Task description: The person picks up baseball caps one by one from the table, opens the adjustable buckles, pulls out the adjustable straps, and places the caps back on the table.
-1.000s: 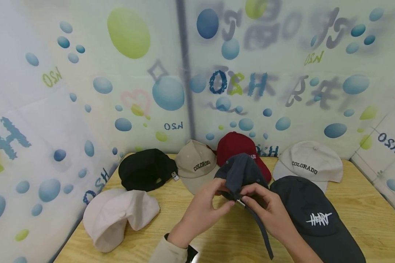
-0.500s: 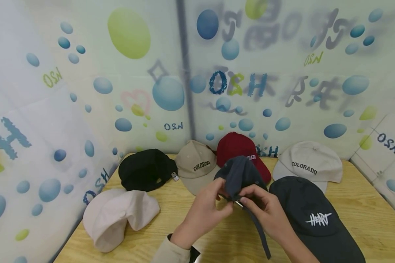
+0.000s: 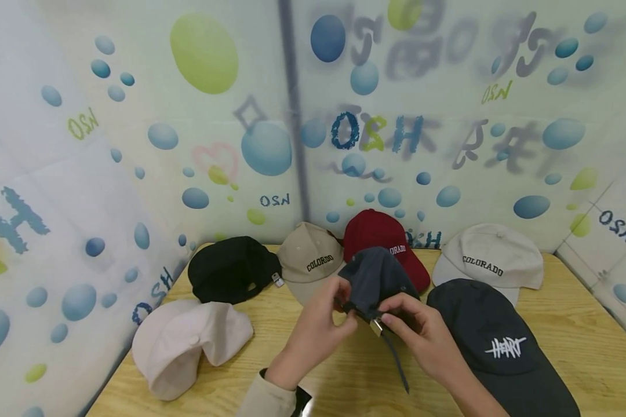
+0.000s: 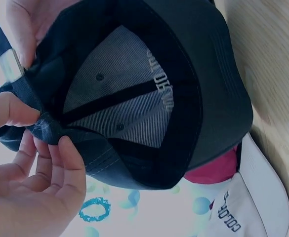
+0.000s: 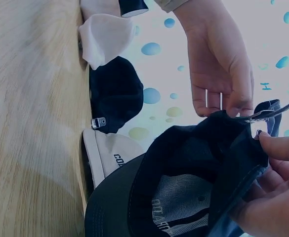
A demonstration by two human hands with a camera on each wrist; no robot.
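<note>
A dark navy cap (image 3: 378,275) is held up over the table, crown away from me, its back strap toward me. My left hand (image 3: 315,333) pinches the back edge between thumb and fingers, also plain in the left wrist view. On the other side of the back opening, my right hand (image 3: 425,333) grips the cap beside a metal buckle (image 3: 377,327). From that buckle the loose strap end (image 3: 396,362) hangs down. The left wrist view looks inside the cap, onto a striped lining (image 4: 119,89) and the dark brim (image 4: 223,94).
A HEART cap (image 3: 501,341) lies close to my right forearm. Behind stand a red cap (image 3: 372,229), a beige cap (image 3: 310,255) and a light grey cap (image 3: 492,255). At left are a black cap (image 3: 232,269) and a pale pink cap (image 3: 177,341) on the wooden table (image 3: 271,347).
My left hand has shifted slightly left along the cap's back edge. The buckle shows more fully, and the loose strap end hangs shorter and further left. My right hand has barely moved.
</note>
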